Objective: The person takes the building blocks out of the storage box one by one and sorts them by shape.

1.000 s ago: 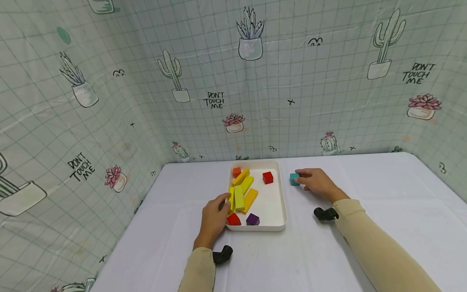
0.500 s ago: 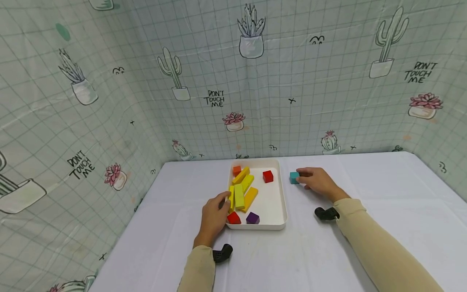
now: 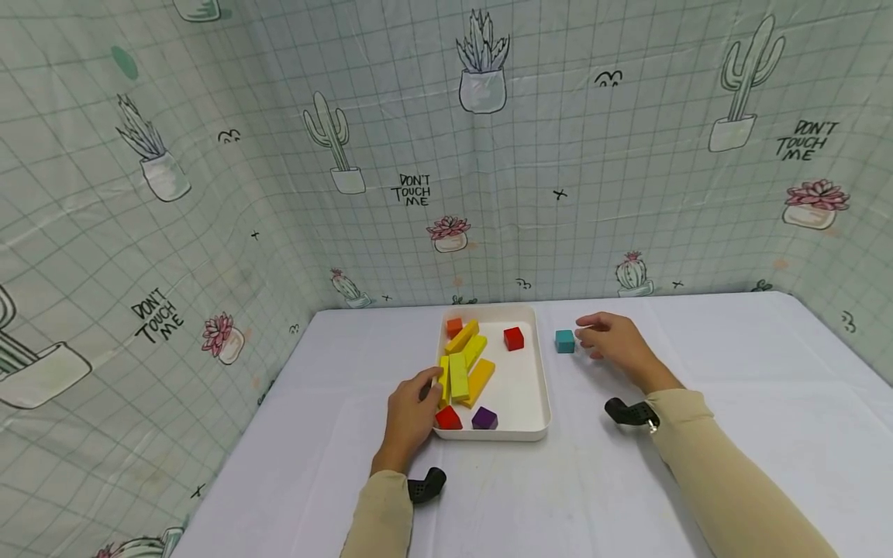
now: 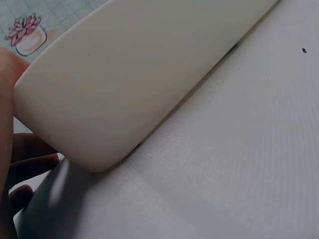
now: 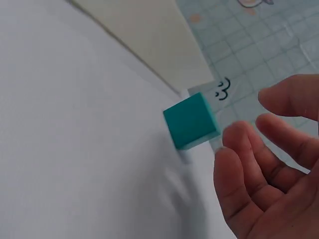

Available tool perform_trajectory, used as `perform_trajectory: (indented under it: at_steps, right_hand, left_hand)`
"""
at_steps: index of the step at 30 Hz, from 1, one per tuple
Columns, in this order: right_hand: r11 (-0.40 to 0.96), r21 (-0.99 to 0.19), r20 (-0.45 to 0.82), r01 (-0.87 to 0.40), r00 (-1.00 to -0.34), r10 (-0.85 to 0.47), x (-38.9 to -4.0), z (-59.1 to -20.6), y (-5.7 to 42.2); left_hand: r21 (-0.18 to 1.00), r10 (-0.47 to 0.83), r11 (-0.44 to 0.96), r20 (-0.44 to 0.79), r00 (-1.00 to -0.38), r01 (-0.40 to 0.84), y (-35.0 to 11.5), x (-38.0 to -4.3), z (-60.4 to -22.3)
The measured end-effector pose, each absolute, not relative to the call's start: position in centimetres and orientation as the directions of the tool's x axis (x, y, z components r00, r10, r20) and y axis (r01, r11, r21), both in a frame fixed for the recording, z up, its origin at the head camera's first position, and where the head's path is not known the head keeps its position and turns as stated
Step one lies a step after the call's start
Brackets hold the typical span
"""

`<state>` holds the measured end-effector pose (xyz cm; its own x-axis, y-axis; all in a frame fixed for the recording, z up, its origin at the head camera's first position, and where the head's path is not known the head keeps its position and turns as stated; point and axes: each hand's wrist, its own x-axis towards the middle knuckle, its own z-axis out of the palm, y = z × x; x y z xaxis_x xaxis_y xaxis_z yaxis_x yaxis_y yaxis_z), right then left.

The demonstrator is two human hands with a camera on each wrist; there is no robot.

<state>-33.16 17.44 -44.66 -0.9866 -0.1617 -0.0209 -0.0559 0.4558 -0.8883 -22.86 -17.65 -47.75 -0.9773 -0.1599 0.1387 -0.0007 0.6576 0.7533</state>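
Observation:
A white tray (image 3: 519,395) stands on the table and holds several yellow blocks (image 3: 458,377), red cubes (image 3: 513,339), an orange cube (image 3: 455,328) and a purple cube (image 3: 484,418). My left hand (image 3: 410,411) grips its left wall near the front corner; the left wrist view shows fingers along the tray's outer side (image 4: 114,89). Just right of the tray, a teal cube (image 3: 565,342) sits on the tabletop. Beside it hovers my right hand (image 3: 615,346), fingers loosely bent and apart, with a small gap to the cube (image 5: 192,122) and nothing held.
A white cloth covers the table (image 3: 593,496). Behind and to the left hangs a gridded curtain (image 3: 544,155) printed with cacti. Each wrist carries a black camera mount (image 3: 631,412).
My right hand has let go of the teal cube and drawn slightly to the right. The cube stays where it was on the table. My left hand keeps its place on the tray.

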Motion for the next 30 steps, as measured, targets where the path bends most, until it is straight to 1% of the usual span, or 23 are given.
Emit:
perform_trajectory:
  at_steps: [5, 10, 13, 20, 27, 30]
  right_hand:
    - [0.401, -0.912, -0.034, -0.09, -0.955, -0.293, -32.9, -43.2, 16.7]
    - [0.366, -0.928, -0.084, -0.074, -0.913, -0.4, -32.8, -42.9, 15.9]
    - [0.378, -0.924, -0.119, -0.061, -0.892, -0.435, -32.6, -43.1, 15.3]
    - [0.396, -0.913, -0.124, -0.099, -0.857, -0.5, -32.1, -42.9, 13.4]
    - [0.409, -0.904, -0.125, -0.126, -0.837, -0.532, -31.6, -41.3, 11.7]
    - [0.411, -0.902, -0.143, -0.135, -0.804, -0.578, -31.5, -40.9, 10.9]
  left_hand:
    - [0.741, -0.151, 0.671, 0.165, -0.975, 0.021, -17.8, -23.0, -47.9]
    - [0.751, -0.156, 0.661, 0.137, -0.978, -0.001, -17.7, -22.9, -47.9]
    - [0.756, -0.164, 0.655, 0.122, -0.979, -0.015, -17.7, -22.7, -48.0]
    - [0.744, -0.153, 0.668, 0.153, -0.976, 0.012, -17.7, -22.7, -48.0]
    - [0.747, -0.151, 0.665, 0.15, -0.977, 0.012, -17.6, -22.8, -47.7]
    - [0.748, -0.148, 0.664, 0.146, -0.978, 0.011, -17.6, -22.8, -47.6]
